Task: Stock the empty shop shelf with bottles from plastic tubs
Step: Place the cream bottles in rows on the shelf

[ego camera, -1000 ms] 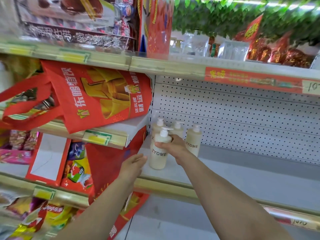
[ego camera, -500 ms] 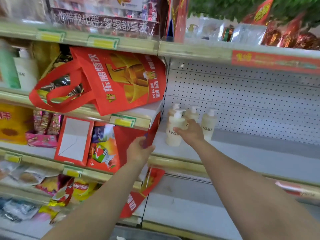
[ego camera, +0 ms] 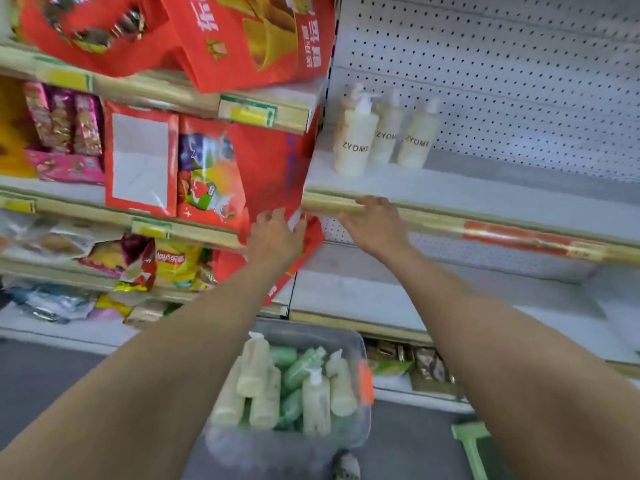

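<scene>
Cream pump bottles marked ZYOME stand in a small group at the left end of the white shelf, against the pegboard back. My right hand is empty, fingers spread, hovering at the shelf's front rail below them. My left hand rests against the hanging red bag beside the shelf; whether it grips the bag is unclear. On the floor below sits a clear plastic tub with several cream and green bottles lying and standing inside.
Snack packets and red boxes fill the shelves to the left. Another red bag hangs from the upper shelf. A lower white shelf runs under the stocked one. A green stool edge shows at bottom right.
My right hand has let go of the front bottle and dropped back to the shelf rail. The view tilted down, bringing the tub of bottles into sight. My left hand moved lower on the red bag.
</scene>
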Available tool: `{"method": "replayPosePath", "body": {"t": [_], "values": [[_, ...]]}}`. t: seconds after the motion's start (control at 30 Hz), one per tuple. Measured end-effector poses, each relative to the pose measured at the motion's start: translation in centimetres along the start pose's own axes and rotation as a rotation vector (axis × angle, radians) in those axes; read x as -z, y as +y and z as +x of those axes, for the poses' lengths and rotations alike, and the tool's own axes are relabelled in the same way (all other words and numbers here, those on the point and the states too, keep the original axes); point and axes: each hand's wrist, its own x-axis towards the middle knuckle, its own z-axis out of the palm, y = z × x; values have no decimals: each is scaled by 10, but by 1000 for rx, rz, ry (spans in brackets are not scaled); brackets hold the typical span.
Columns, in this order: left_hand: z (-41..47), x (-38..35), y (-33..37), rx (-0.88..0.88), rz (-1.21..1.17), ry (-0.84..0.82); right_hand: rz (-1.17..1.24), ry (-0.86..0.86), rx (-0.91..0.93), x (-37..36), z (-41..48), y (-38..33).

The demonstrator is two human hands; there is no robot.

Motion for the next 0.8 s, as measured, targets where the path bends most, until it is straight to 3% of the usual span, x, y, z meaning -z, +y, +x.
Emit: {"method": "replayPosePath", "body": {"t": [0.17,0.5,0.67,0.8], "values": [[-32,-38,-62,159,-18,-155,7,-211,-127,-66,-30,41],[-114,-113,-203,579,99,-454,209,-858,-465,-222,-116,116],[-121,-145,-230,653,84,-458,277,-901,-593,-279,-135,149],[-119,-172,-235,667,144,-453,159,-917,-500,-307,-141,156]]}}
